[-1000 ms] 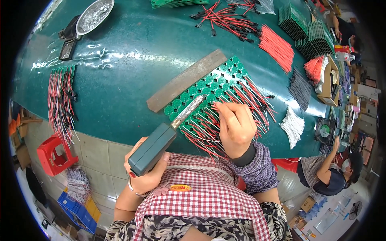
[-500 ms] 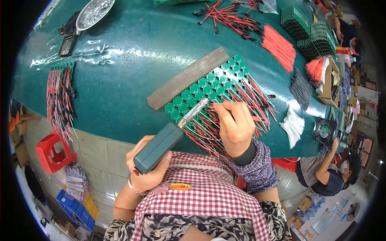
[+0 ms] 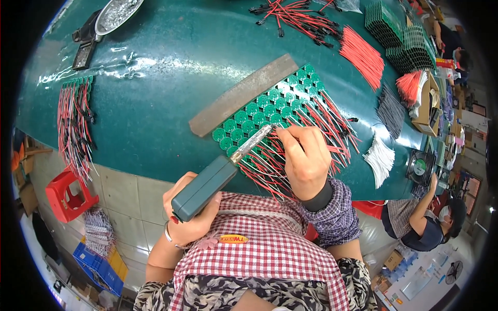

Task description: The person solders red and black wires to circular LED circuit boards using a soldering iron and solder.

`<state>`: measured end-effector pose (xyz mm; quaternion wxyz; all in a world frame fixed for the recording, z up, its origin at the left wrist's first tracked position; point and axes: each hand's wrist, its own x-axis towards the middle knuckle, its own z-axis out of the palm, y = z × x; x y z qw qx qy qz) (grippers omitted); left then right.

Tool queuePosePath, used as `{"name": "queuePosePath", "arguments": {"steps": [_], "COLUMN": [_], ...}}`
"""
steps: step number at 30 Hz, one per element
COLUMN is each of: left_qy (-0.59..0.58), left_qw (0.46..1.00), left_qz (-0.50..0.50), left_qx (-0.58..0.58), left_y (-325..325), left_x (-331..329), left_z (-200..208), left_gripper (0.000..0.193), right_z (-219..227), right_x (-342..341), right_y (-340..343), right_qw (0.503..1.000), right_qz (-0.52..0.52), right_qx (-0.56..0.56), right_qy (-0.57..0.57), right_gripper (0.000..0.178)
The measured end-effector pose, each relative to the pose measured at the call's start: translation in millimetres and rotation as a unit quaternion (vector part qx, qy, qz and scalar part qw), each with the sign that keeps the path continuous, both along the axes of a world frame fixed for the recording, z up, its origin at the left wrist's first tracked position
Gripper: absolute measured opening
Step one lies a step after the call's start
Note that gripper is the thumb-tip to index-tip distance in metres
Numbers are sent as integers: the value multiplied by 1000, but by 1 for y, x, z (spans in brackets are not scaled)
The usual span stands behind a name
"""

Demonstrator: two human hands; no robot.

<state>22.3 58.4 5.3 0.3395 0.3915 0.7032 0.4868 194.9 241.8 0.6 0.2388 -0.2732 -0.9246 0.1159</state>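
My left hand (image 3: 193,224) is closed around a dark green soldering gun (image 3: 205,187). Its silvery tip (image 3: 254,143) rests at the panel of round green circuit boards (image 3: 252,110), right beside my right fingertips. Thumb and forefinger of my right hand (image 3: 308,161) pinch a thin wire at that spot; its end is mostly hidden by the fingers. Red, white and black wires (image 3: 267,176) fan from the panel's near rows toward me, partly under my right hand. The far rows show bare boards. A flat grey bar (image 3: 244,96) lies along the panel's far edge.
A wired panel (image 3: 76,119) hangs over the table's left edge, above a red stool (image 3: 70,197). A metal dish (image 3: 116,15) stands far left. Red (image 3: 361,58), black (image 3: 390,111) and white wire bundles (image 3: 379,161) lie right, near stacked green panels (image 3: 410,49). A co-worker (image 3: 428,223) sits at right.
The whole view has shifted slightly, and the panel and bar appear a little higher in it. Both hands keep nearly the same pose, the gun's tip still by my right fingertips.
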Motion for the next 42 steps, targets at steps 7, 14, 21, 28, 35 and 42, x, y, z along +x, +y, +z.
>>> {"name": "queuePosePath", "arguments": {"steps": [7,14,21,28,35,42], "left_qy": [20,14,15,20,-78,-72], "left_qw": [1000,999,1000,999,993,994], "left_qz": [17,13,4,32,88,80], "left_qx": [18,27,15,13,-16,0], "left_y": [-9,-1,-2,-11,-19,-18], "left_x": [1,2,1,2,6,5], "left_z": [-5,-1,-4,-6,0,-3], "left_gripper": [19,20,20,21,25,24], "right_z": [3,3,4,2,3,0], "right_x": [-2,-3,-3,-2,-3,1], "right_y": [-1,-2,-2,-1,-1,-2], "right_qw": [1000,1000,1000,1000,1000,1000], "right_qz": [-13,-16,-17,-17,-17,-2], "right_qx": [-7,-11,-10,-9,-12,-1], "right_qy": [6,5,4,8,11,-3], "right_gripper": [31,31,31,30,32,28]}}
